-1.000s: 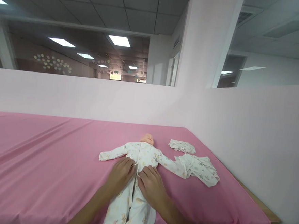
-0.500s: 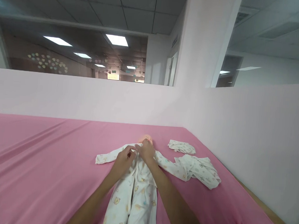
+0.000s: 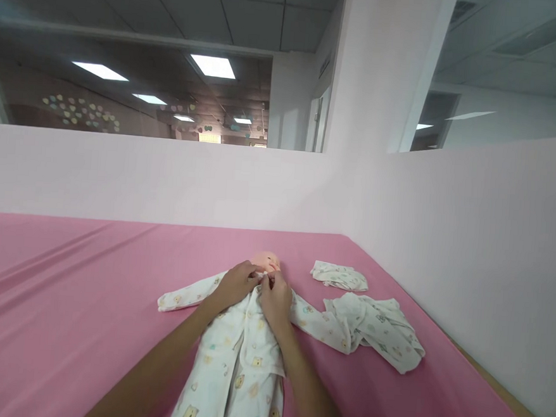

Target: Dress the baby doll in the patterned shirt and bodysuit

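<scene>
A baby doll (image 3: 267, 260) lies on its back on the pink sheet, dressed in a white bear-print baby romper (image 3: 218, 347) with both sleeves spread out. My left hand (image 3: 238, 284) is closed at the left side of the collar, its fingertips on the fabric just below the doll's chin. Beside it, my right hand (image 3: 275, 297) pinches the collar edge on the other side. The front of the romper hangs partly open lower down, with one panel edge showing. What lies exactly under my fingertips is hidden.
To the right lie a crumpled white printed garment (image 3: 377, 326), touching the romper's right sleeve, and a smaller folded white cloth (image 3: 340, 275) behind it. The pink sheet (image 3: 60, 320) covers a padded surface bounded by white walls (image 3: 166, 178) at the back and right.
My hands have shifted a little at the collar, the right one down off the doll's face, which shows more now. The view has moved slightly.
</scene>
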Available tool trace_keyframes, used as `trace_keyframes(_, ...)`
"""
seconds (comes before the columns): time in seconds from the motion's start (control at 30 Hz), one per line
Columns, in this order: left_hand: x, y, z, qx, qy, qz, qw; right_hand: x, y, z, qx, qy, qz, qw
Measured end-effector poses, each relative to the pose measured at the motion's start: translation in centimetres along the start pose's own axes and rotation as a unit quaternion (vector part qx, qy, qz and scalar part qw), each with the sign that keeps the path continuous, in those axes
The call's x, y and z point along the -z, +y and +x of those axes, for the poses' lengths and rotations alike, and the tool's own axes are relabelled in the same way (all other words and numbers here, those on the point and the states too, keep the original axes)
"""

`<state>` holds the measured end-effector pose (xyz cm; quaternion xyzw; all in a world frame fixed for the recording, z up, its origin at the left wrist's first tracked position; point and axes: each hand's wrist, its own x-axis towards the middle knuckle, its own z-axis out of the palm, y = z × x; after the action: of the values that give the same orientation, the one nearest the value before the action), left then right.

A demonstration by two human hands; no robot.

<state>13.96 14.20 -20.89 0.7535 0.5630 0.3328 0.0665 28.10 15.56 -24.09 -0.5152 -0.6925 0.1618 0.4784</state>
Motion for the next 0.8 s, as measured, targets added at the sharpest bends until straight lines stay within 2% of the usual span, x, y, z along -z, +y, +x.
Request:
trace_keyframes(0.17, -0.7, -0.7, -0.2, -0.021, -0.002, -0.034, 0.999, -0.3, 0.7, -0.3, 0.044, 0.02, 0.11, 0.993)
trace_keyframes(0.37, -0.7, -1.3, -1.1, -0.011, 0.017, -0.131, 0.991, -0.3, 0.9, -0.3, 0.043, 0.001, 0.1, 0.994)
trace_keyframes(0.6, -0.9, -1.6, -1.4, 0.06, 0.05, -0.182, 0.98, 0.2, 0.2, -0.8, 0.033, 0.046, 0.101, 0.993)
trace_keyframes(0.67, -1.1, -1.9, -1.4, 0.072, 0.059, -0.197, 0.976, 0.5, -0.6, -1.3, 0.065, 0.034, 0.076, 0.994)
trace_keyframes(0.8, -1.3, -2.5, -1.5, 0.073, 0.067, -0.224, 0.97, 0.8, -2.0, -2.1, 0.105, -0.036, 0.013, 0.994)
